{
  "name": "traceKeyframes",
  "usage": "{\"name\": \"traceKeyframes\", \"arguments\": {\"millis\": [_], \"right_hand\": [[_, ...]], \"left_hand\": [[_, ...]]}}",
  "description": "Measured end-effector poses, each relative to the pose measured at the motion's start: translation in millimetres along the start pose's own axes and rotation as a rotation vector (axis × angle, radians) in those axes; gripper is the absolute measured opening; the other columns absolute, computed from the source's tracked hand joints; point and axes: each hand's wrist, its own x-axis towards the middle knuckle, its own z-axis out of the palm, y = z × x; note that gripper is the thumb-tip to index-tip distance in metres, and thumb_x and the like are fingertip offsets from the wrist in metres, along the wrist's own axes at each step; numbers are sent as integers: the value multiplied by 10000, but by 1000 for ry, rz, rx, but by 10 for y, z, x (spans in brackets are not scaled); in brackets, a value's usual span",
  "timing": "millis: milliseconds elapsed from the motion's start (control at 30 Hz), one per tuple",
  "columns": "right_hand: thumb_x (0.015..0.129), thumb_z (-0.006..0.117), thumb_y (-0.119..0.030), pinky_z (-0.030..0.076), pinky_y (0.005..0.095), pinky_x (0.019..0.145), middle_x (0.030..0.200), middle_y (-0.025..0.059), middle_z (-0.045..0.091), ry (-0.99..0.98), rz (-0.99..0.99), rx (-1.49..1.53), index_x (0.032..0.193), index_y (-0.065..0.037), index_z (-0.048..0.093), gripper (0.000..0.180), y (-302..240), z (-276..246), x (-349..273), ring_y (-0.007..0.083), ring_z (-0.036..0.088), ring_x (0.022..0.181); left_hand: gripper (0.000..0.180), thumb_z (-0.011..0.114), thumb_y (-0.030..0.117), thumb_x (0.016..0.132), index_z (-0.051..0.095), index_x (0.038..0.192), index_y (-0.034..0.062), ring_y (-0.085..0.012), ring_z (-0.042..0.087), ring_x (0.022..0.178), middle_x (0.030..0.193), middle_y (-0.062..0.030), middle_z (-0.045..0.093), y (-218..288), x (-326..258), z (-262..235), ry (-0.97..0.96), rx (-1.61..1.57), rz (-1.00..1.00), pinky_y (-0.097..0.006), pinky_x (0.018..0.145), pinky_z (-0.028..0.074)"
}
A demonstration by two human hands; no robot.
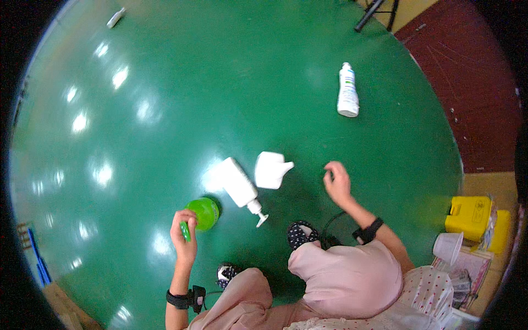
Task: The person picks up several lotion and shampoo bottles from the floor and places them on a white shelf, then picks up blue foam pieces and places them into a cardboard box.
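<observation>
My left hand (pixel 183 236) is closed around the green top of a round green bottle (pixel 204 213); the bottle's body shows just beyond my fingers. To its right, a white pump bottle (pixel 238 181) lies on its side with its pump head toward me. Beside that lies a white bottle with a short spout (pixel 269 170), the spout pointing right. My right hand (pixel 336 184) hovers to the right of these bottles, fingers loosely curled and apart, with nothing visible in it.
Farther off on the green floor (pixel 220 82) lies a white bottle (pixel 347 93). Another small white bottle (pixel 116 18) lies at the far left. Yellow containers (pixel 468 214) and a white cup (pixel 448 247) stand at the right. Black stand legs (pixel 369 15) show at the top.
</observation>
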Motion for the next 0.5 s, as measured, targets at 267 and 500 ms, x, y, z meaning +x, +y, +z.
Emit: {"name": "traceKeyframes", "arguments": {"millis": [267,500], "right_hand": [[608,694,-417,443,369,763,1010,225,552,61,767,2,1015,98,508,682,1235,30,2225,291,556,933],[615,709,-97,506,328,651,849,124,612,-118,597,697,981,51,523,436,564,327,1931,206,609,700]], "left_hand": [[234,655,66,688,518,872,21,-287,491,919,962,-153,506,-140,60,351,-209,228,146,-369,777,406],[440,687,51,629,392,949,-6,-265,415,903,987,-165,421,-94,-544,198,217,231,-355,-357,735,353]]}}
